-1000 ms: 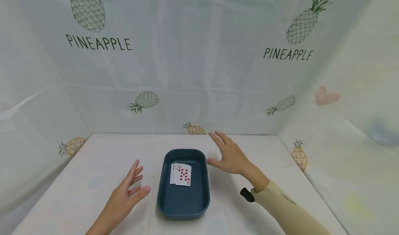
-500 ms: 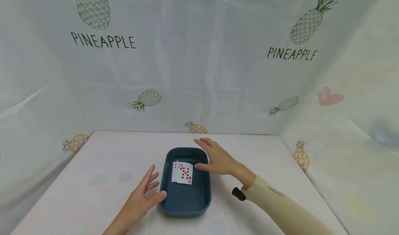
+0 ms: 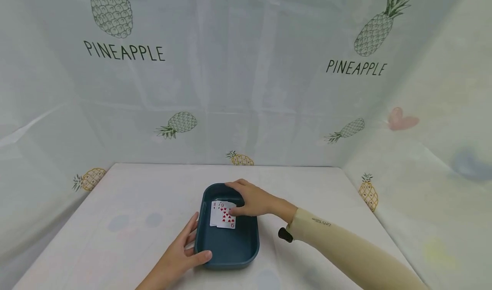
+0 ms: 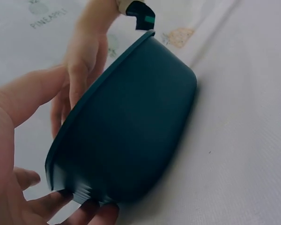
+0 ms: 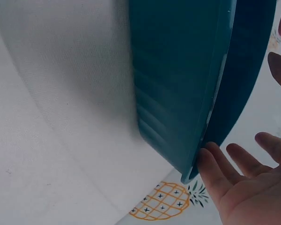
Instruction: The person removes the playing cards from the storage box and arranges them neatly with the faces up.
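Note:
A dark blue rectangular tray (image 3: pixel 226 249) with rounded corners stands on the table. Inside it lies a small overlapping stack of playing cards (image 3: pixel 215 216), a nine of hearts on top. At the tray's left side, my left hand (image 3: pixel 177 256) holds the rim, thumb over the inside and fingertips against the outer wall. My right hand (image 3: pixel 256 199) reaches over the right and far rim, its thumb above or on the cards' right edge; contact cannot be told. In the right wrist view, its fingers (image 5: pixel 213 171) are spread by the rim's corner.
A white cloth-covered table (image 3: pixel 146 187) lies around the tray. Behind it hangs a pale curtain (image 3: pixel 246 89) printed with pineapples, and similar sheets enclose both sides. A small black device (image 3: pixel 285 234) sits at the right wrist, by a beige sleeve (image 3: pixel 330 234).
My left hand has moved right from beside the tray onto its left rim. My right hand has moved left across the right rim toward the cards. Tray and cards stay in place.

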`<move>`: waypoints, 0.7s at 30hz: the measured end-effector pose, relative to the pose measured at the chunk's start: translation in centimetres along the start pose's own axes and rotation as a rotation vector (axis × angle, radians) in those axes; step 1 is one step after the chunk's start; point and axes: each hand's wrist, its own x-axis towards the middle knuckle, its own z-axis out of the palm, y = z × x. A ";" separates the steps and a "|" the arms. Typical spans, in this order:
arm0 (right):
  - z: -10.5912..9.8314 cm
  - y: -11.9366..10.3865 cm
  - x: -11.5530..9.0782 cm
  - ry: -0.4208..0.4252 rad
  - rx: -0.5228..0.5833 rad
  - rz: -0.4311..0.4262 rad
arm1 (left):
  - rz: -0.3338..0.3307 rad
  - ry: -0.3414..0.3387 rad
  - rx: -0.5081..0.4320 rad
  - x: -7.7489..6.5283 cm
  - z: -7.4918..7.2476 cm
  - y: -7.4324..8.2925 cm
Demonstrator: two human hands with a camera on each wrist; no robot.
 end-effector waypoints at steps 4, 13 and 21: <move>0.2 -0.4 0.6 -0.075 0.028 0.026 | 0.021 -0.068 -0.064 -0.1 -0.3 -0.4; 1.2 -1.2 1.4 -0.165 -0.004 0.091 | 0.042 -0.158 -0.119 -0.2 -0.7 -0.8; 2.3 -0.9 2.3 -0.181 -0.050 0.132 | 0.032 -0.178 -0.135 -0.1 -0.8 -0.9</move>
